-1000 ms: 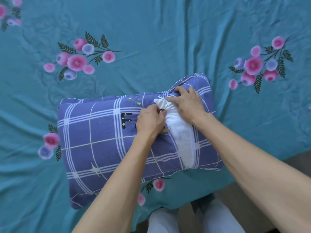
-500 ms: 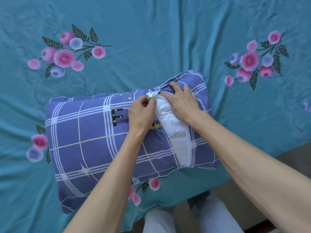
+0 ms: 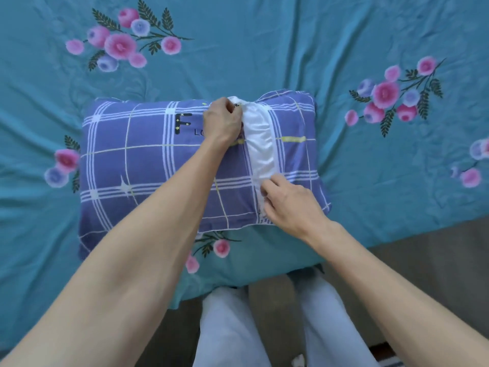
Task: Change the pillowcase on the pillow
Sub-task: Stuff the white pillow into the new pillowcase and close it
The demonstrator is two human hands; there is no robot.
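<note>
Pillowcase (image 3: 148, 165) opening, both hands on it.
Left hand (image 3: 225, 123) fingers curled, pinching the far edge; right hand (image 3: 288, 205) pinches the near edge beside white pillow (image 3: 260, 144).

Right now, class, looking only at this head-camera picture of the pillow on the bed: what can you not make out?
- Printed wording on the pillowcase: the left hand covers all beyond the "F".
- What the left fingers pinch at the opening: hidden under the hand.
- Near end of the white pillow strip: behind the right hand.
- Bed sheet edges: cut off by the frame.
- Pillowcase's near-left corner: behind the left forearm.
</note>
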